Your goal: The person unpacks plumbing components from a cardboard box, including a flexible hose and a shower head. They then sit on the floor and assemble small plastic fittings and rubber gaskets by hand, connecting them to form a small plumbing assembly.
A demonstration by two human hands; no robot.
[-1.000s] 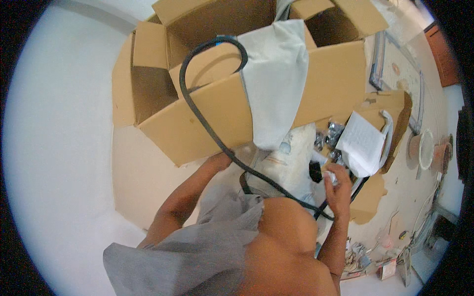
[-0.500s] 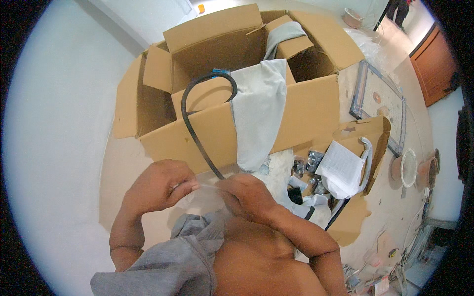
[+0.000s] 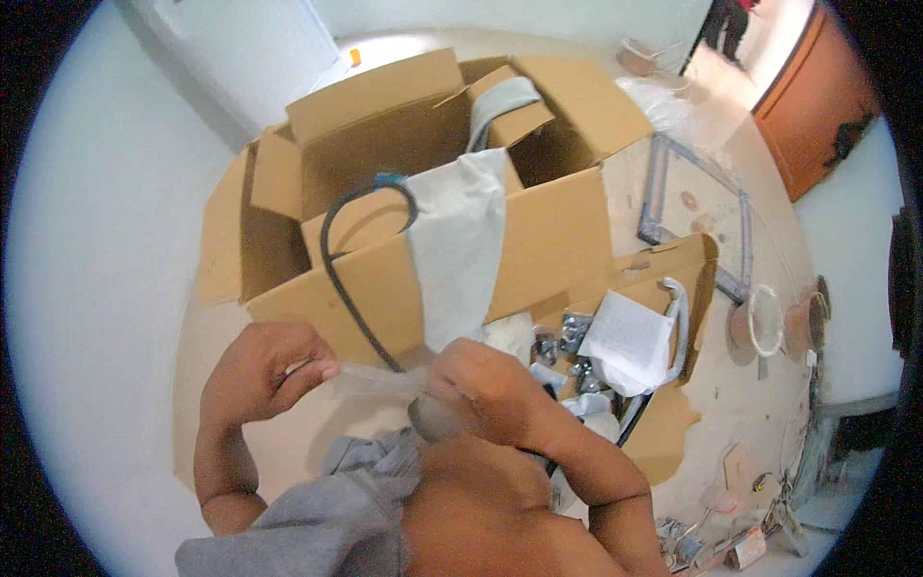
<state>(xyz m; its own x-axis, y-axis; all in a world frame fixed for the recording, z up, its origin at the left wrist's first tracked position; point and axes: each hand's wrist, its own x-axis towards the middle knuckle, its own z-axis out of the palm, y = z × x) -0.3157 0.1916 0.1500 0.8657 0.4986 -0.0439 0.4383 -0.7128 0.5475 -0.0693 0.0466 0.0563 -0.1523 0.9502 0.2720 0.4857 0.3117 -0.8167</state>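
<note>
My left hand (image 3: 274,370) is closed, pinching one end of a clear plastic bag (image 3: 380,381) between thumb and fingers. Opposite it, my right hand (image 3: 486,394) grips the bag's other end, so the film is drawn taut between them. A greyish rounded thing (image 3: 437,419) shows under my right fingers; blur hides what it is. Just beyond the bag, a black hose (image 3: 338,279) loops up out of a large open cardboard box (image 3: 553,245) and comes down behind the film, where its end is hidden. A pale grey cloth (image 3: 460,245) hangs over the box's near side.
Right of my hands lies flattened cardboard (image 3: 673,428) with a white wrapped packet (image 3: 625,341) and several small bagged parts. Farther right are a grey frame (image 3: 700,216), buckets (image 3: 758,322) and scattered tools (image 3: 731,539). A person (image 3: 728,34) stands at the far doorway.
The view has shifted, so the box sits further left and lower. My hands have drawn apart, stretching the plastic bag. The rounded greyish thing under my right hand now shows.
</note>
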